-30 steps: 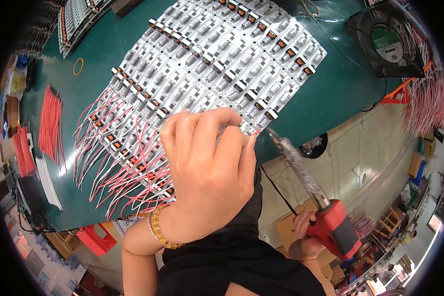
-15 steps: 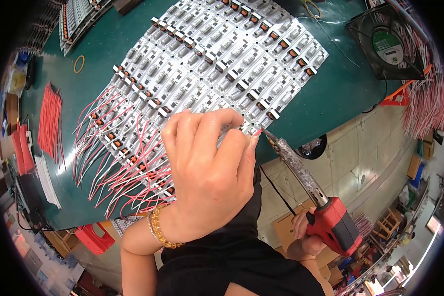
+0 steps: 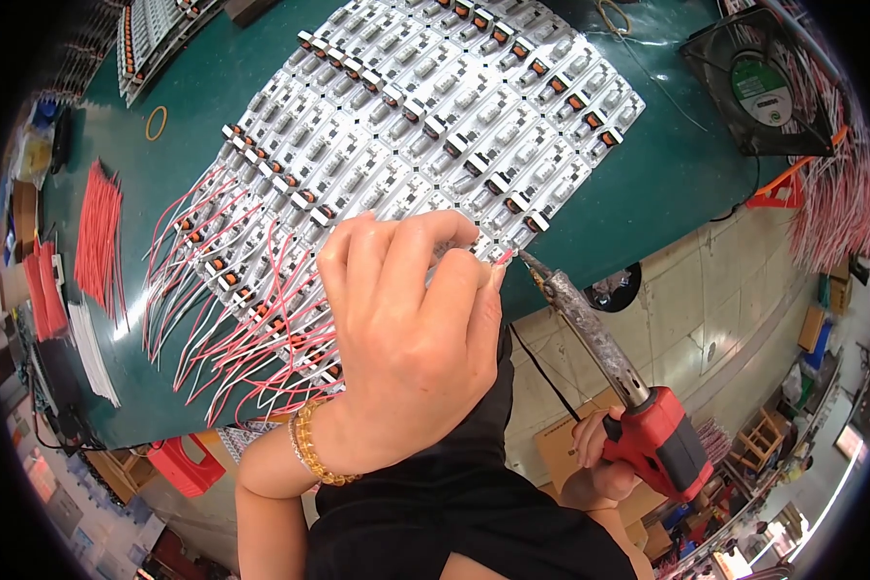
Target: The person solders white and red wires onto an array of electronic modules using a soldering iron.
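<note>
A panel of white circuit boards [image 3: 396,126] with rows of small components lies slanted on the green table. My left hand [image 3: 411,300] is over its near edge, thumb and forefinger pinched on a short red wire [image 3: 504,258] at the panel's near right corner. Most of that wire is hidden by the fingers. In my right hand [image 3: 599,462], low on the right, is a red and black soldering gun [image 3: 662,445]. Its thin tip points up and left, just beside the red wire's end. Many red and white wires [image 3: 251,338] hang from the panel's left part.
Bundles of red wires [image 3: 98,232] and white wires [image 3: 94,356] lie on the left of the table. A black fan [image 3: 759,87] stands at the far right, near hanging pink wires [image 3: 831,213]. A rubber band [image 3: 156,124] lies on the green tabletop [image 3: 203,87].
The soldering gun has shifted slightly right, its tip drawing a little away from the panel's corner. My left hand has stayed nearly still.
</note>
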Tool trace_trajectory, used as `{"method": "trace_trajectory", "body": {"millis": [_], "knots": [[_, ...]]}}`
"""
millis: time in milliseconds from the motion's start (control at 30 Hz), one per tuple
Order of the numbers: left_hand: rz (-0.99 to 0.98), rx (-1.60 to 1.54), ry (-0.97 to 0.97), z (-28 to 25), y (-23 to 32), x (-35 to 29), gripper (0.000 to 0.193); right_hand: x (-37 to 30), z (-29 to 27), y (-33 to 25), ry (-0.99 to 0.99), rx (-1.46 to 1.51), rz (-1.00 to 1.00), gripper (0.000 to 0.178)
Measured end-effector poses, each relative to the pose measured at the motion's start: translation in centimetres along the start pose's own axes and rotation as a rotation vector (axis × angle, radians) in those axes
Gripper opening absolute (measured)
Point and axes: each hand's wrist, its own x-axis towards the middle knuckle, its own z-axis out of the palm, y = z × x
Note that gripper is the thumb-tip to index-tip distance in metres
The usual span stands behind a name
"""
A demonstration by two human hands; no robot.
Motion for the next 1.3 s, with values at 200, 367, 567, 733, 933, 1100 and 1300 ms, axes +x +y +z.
{"method": "trace_trajectory", "body": {"millis": [200, 367, 567, 733, 933, 1100, 1300], "knots": [[0.000, 0.024, 0.000, 0.0, -0.3, -0.5, 0.014, -0.3, -0.1, 1.2, 0.015, -0.067, 0.006, 0.070], [-0.005, 0.009, 0.005, 0.0, -0.1, -0.2, 0.014, 0.5, -0.6, 1.1, -0.185, -0.024, -0.187, 0.089], [0.006, 0.020, 0.003, -0.2, -0.1, -0.2, 0.013, 0.5, -0.9, 2.3, -0.193, -0.029, -0.249, 0.088], [-0.045, -0.069, 0.057, -0.8, -0.7, 0.0, 0.012, 1.2, -0.5, 1.4, -0.262, -0.002, -0.309, 0.087], [-0.001, 0.002, 0.053, -0.4, -1.0, -0.1, 0.013, 1.4, 0.3, 0.9, -0.112, 0.011, -0.066, 0.067], [-0.003, 0.020, 0.040, -0.3, -1.0, 0.1, 0.014, 1.0, -1.2, 1.7, -0.170, -0.391, -0.194, 0.048], [0.013, 0.019, 0.048, -0.2, -1.1, 0.1, 0.012, 0.0, -1.5, 2.3, 0.002, -0.435, -0.355, 0.027]]}}
